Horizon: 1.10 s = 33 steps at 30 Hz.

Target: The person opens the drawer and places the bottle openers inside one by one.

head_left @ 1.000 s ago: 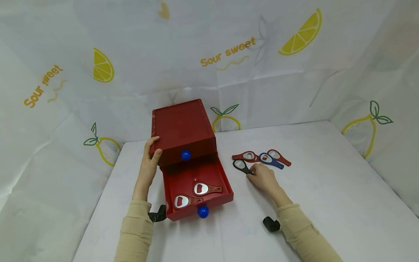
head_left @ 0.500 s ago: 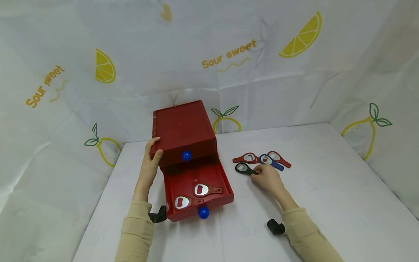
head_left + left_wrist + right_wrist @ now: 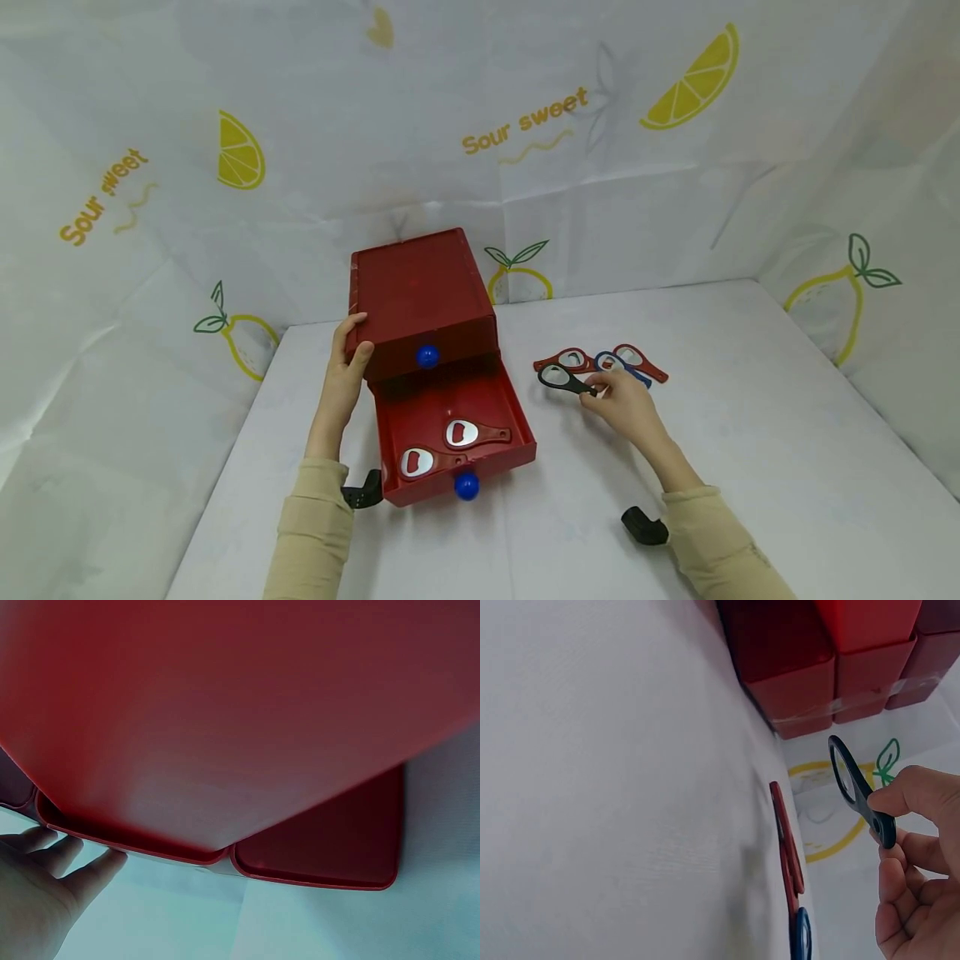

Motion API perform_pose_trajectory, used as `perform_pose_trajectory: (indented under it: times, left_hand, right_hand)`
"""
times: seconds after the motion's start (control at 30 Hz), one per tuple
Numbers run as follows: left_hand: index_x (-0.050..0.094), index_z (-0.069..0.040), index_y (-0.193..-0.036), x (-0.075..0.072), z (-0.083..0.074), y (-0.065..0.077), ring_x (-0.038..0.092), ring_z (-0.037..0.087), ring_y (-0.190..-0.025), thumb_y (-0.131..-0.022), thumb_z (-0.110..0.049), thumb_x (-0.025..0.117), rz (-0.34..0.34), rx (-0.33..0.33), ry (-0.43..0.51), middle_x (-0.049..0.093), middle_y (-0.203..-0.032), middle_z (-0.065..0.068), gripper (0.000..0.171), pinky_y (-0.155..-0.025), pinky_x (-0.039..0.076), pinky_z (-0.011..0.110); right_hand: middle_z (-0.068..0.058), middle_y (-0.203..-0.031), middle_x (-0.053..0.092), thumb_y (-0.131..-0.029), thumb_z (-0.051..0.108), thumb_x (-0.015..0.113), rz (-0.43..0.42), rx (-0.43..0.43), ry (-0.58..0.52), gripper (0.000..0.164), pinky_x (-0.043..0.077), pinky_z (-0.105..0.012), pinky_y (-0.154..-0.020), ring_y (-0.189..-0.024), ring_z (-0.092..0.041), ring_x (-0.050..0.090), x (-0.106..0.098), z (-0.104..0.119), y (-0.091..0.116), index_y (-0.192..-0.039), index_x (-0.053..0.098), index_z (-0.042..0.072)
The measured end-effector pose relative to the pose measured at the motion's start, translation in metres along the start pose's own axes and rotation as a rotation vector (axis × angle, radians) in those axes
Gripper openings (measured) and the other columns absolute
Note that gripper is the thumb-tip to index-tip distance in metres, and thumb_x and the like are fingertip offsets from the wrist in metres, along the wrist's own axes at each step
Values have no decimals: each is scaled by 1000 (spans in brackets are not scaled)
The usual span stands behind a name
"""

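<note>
In the head view, my right hand pinches a black bottle opener by its handle end. The right wrist view has the thumb on the handle, with the opener raised off the table. My left hand rests against the left side of a red drawer box, its fairly straight fingers touching the lower edge in the left wrist view. The lower drawer is pulled out. Inside lie two red bottle openers, one further back and one near the front.
Behind the raised opener, a blue bottle opener and red ones lie close together on the white table. Blue ball knobs stick out from the upper drawer and lower drawer. A white printed sheet backs the table.
The black bottle opener has come up off the table in my right hand, which has shifted slightly right. My left hand and the drawer box stay where they were.
</note>
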State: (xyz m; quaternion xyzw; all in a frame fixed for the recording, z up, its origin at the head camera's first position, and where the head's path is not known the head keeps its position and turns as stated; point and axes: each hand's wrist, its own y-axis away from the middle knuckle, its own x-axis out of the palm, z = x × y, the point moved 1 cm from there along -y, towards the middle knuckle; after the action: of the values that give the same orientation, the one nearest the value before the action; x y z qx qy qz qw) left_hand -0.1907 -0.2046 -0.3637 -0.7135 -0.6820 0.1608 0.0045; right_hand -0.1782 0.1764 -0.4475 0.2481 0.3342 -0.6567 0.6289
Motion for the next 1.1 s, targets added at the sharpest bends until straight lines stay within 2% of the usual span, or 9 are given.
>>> perform_pose_trajectory:
  times: [0.3, 0.6, 0.83, 1.1]
  left_hand:
    - [26, -16, -140, 0, 4, -2, 25, 32, -132, -98, -28, 43, 4, 5, 1, 14, -153, 8, 47, -107, 25, 52]
    - [26, -15, -140, 0, 4, -3, 25, 30, -132, -98, -27, 43, 0, 10, 9, 15, -153, 8, 47, -106, 25, 49]
    - [27, -16, -140, -1, 5, -3, 26, 31, -132, -98, -28, 44, -10, -3, -3, 16, -153, 9, 47, -107, 24, 52]
    - [27, -15, -140, -1, 5, -2, 27, 31, -131, -98, -28, 44, -19, 2, 5, 17, -152, 9, 47, -107, 24, 50]
  right_hand:
    - [-10, -80, 59, -77, 18, 71, -63, -55, -12, 22, 36, -25, -58, -71, -17, 49, -17, 19, 8, -92, 69, 3]
    - [-5, -83, 64, -76, 12, 72, -119, -141, -81, 17, 37, -23, -59, -74, -15, 51, -32, 45, 17, -92, 70, 6]
    - [-1, -85, 62, -77, 15, 72, -46, -188, -149, 16, 40, -25, -61, -78, -15, 52, -35, 73, 23, -92, 70, 11]
    - [-1, -89, 62, -77, 16, 72, 40, -274, -164, 14, 41, -25, -60, -76, -13, 51, -21, 104, 16, -90, 70, 14]
